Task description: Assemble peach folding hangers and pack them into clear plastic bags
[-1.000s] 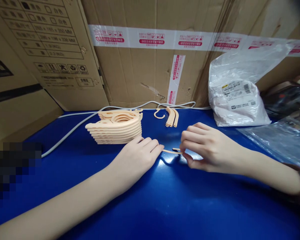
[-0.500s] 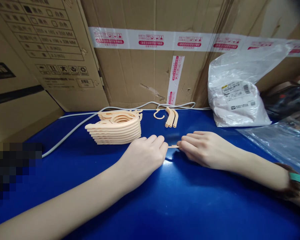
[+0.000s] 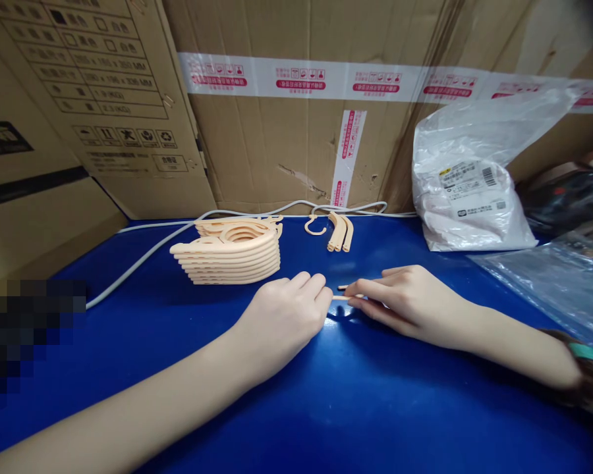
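Observation:
Between my hands, just above the blue table [image 3: 296, 408], is a thin peach plastic hanger part [image 3: 340, 298], mostly covered by my fingers. My left hand [image 3: 291, 306] is closed around its left end. The thumb and forefinger of my right hand [image 3: 400, 299] pinch the other side. A short peach tip [image 3: 342, 288] shows just beyond my right forefinger; whether it belongs to the same part I cannot tell. Left of my hands lies a neat stack of peach plastic folding hangers [image 3: 230, 260]. Behind them rest a loose hanger hook [image 3: 317, 231] and several curved hanger arms [image 3: 339, 234].
A white cable [image 3: 143, 266] runs along the table's back and left. Cardboard boxes [image 3: 277, 145] wall off the back and left side. At the right stand a white plastic bag [image 3: 474, 204] with a label and a clear plastic sheet [image 3: 548, 276].
My right hand has shifted its hold, its fingers straightening from a curled grip to a thumb-and-forefinger pinch. More of the part shows. My left hand has barely moved.

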A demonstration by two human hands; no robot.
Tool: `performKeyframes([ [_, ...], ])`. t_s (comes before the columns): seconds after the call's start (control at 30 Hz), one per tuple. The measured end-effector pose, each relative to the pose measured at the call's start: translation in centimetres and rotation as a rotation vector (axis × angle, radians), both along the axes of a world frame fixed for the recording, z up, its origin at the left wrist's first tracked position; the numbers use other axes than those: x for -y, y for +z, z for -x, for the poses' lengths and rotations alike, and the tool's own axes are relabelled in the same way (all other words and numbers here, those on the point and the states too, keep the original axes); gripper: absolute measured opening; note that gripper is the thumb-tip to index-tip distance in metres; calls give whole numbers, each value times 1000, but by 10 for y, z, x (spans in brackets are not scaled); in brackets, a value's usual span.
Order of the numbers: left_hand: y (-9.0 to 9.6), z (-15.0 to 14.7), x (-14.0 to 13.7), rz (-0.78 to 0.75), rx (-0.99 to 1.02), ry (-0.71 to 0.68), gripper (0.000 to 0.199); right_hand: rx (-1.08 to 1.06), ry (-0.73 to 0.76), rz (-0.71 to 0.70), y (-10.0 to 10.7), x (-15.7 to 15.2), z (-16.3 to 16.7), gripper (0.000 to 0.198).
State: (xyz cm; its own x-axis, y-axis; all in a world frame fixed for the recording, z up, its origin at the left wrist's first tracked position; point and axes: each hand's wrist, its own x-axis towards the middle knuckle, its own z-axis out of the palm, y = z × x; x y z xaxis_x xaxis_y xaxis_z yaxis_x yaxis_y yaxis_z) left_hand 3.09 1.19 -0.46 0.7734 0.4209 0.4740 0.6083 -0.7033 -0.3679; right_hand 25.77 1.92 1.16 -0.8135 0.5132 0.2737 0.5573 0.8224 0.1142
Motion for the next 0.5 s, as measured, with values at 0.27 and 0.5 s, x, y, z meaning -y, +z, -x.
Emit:
performKeyframes([
  [0.27, 7, 4, 12, 270, 90, 54, 20, -293, -204, 118, 4, -26, -12, 22],
  [0.5, 8, 11, 13, 343, 93, 30, 22, -312, -217, 236, -14, -62, -22, 23],
])
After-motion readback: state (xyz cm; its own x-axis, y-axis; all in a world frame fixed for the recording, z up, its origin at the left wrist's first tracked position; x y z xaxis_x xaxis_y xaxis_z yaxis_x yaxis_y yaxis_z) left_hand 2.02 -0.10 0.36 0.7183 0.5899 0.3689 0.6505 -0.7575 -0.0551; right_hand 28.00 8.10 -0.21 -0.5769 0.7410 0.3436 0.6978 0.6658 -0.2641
